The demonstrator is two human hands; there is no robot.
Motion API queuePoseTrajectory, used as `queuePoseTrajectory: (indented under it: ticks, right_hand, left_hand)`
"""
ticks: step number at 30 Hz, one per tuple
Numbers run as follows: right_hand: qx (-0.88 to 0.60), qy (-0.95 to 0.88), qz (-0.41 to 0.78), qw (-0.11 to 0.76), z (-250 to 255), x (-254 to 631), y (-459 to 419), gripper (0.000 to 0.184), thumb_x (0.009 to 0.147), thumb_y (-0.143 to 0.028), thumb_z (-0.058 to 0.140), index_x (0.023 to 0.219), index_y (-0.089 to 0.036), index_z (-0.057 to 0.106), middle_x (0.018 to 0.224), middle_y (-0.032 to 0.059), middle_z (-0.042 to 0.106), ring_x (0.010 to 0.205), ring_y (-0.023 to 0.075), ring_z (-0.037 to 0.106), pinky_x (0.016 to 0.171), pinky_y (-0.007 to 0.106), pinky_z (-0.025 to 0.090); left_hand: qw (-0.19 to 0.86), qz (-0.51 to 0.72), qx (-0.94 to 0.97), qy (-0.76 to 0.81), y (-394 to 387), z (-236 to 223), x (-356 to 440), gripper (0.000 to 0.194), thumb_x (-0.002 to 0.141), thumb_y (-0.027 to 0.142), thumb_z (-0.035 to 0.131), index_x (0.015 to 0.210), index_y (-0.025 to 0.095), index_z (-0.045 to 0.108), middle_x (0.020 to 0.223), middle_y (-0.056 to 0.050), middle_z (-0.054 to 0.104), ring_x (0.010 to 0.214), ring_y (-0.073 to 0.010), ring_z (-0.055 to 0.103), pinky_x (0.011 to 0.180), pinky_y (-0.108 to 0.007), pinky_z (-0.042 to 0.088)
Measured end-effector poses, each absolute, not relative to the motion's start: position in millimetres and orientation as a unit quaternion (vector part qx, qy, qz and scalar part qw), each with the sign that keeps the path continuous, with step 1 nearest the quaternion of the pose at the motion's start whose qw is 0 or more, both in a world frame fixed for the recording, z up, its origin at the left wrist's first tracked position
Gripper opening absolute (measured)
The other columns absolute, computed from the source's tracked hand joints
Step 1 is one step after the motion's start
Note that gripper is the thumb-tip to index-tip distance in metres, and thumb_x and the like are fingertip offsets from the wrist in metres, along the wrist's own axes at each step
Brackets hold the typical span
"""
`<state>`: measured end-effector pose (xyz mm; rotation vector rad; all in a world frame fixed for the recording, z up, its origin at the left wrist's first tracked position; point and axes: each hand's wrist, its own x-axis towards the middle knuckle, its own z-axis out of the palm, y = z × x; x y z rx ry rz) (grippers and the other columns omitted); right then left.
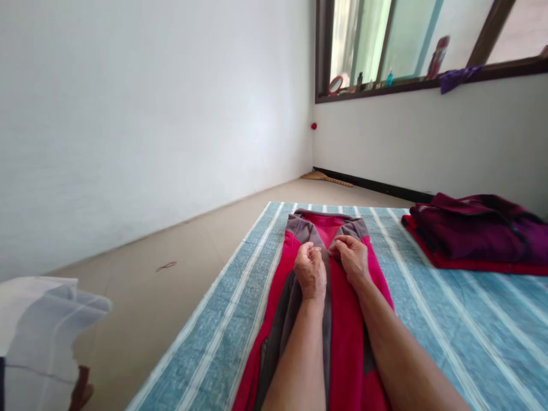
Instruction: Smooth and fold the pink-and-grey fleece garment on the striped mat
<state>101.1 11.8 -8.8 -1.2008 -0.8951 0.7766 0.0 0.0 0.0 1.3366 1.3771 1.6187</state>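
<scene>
A red and grey fleece jacket [346, 342] lies lengthwise on the striped bed cover, its grey collar end away from me and its sides folded inward. My left hand [310, 271] is closed in a pinch at the grey front edge, just below the collar opening. Close beside it, my right hand [351, 260] pinches the other front edge near the grey lapel. The fingertips of both hands are almost together. My forearms cover part of the jacket's lower half.
Folded purple and red clothes [483, 231] are stacked on the blue striped bed cover [218, 319] at right. White cloth [47, 319] hangs at lower left above the beige floor [141, 297]. Small bottles, a round mirror [335, 85] and a purple cloth [459, 79] rest on the windowsill.
</scene>
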Motion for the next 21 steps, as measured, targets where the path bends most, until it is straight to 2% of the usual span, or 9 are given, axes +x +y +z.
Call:
queuePoseTrajectory:
  ticks: [6,10,14,19,21]
  right_hand:
    - [-0.532,-0.484,0.276,0.637,8.3,91.7,3.5,0.024,0.074,-0.036,0.056,0.089,-0.020,0.065,0.072,0.0032,0.066,0.069,0.0200,0.064,0.068,0.032,0.052]
    - [-0.537,-0.501,0.299,0.610,-1.0,88.3,6.8,0.020,0.072,-0.034,0.056,0.084,-0.021,0.064,0.069,0.0035,0.066,0.066,0.0214,0.065,0.065,0.033,0.053]
    - [-0.542,-0.483,0.331,0.603,-11.1,90.5,11.7,0.022,0.070,-0.036,0.055,0.084,-0.021,0.061,0.068,0.0042,0.066,0.063,0.0221,0.066,0.063,0.034,0.054]
    - [-0.547,-0.463,0.351,0.602,-9.7,92.4,10.5,0.028,0.066,-0.039,0.056,0.085,-0.019,0.061,0.070,0.0055,0.068,0.066,0.0226,0.067,0.064,0.034,0.055]
    - [-0.552,-0.458,0.352,0.601,-7.9,93.3,9.1,0.029,0.065,-0.039,0.055,0.085,-0.019,0.060,0.070,0.0059,0.068,0.067,0.0224,0.067,0.064,0.033,0.055]
  left_hand:
    - [0.302,0.626,0.495,0.521,-1.0,5.1,-0.5,0.023,0.080,0.020,0.047,0.097,0.012,0.060,0.087,-0.013,0.072,0.084,-0.0218,0.069,0.081,-0.034,0.054]
    - [0.265,0.628,0.487,0.546,-0.3,8.1,-5.7,0.029,0.082,0.018,0.045,0.107,0.011,0.058,0.103,-0.016,0.069,0.096,-0.0210,0.067,0.087,-0.032,0.052]
    - [0.227,0.566,0.517,0.600,0.7,6.8,-7.7,0.036,0.084,0.013,0.041,0.117,0.008,0.053,0.114,-0.018,0.065,0.106,-0.0196,0.064,0.090,-0.029,0.050]
    - [0.208,0.467,0.594,0.621,-7.9,3.7,-0.8,0.025,0.079,0.009,0.052,0.101,0.010,0.063,0.103,-0.019,0.068,0.104,-0.0289,0.063,0.093,-0.041,0.047]
    - [0.198,0.433,0.626,0.617,-13.1,4.2,2.4,0.018,0.080,0.009,0.052,0.091,0.013,0.066,0.095,-0.016,0.069,0.101,-0.0296,0.062,0.092,-0.042,0.045]
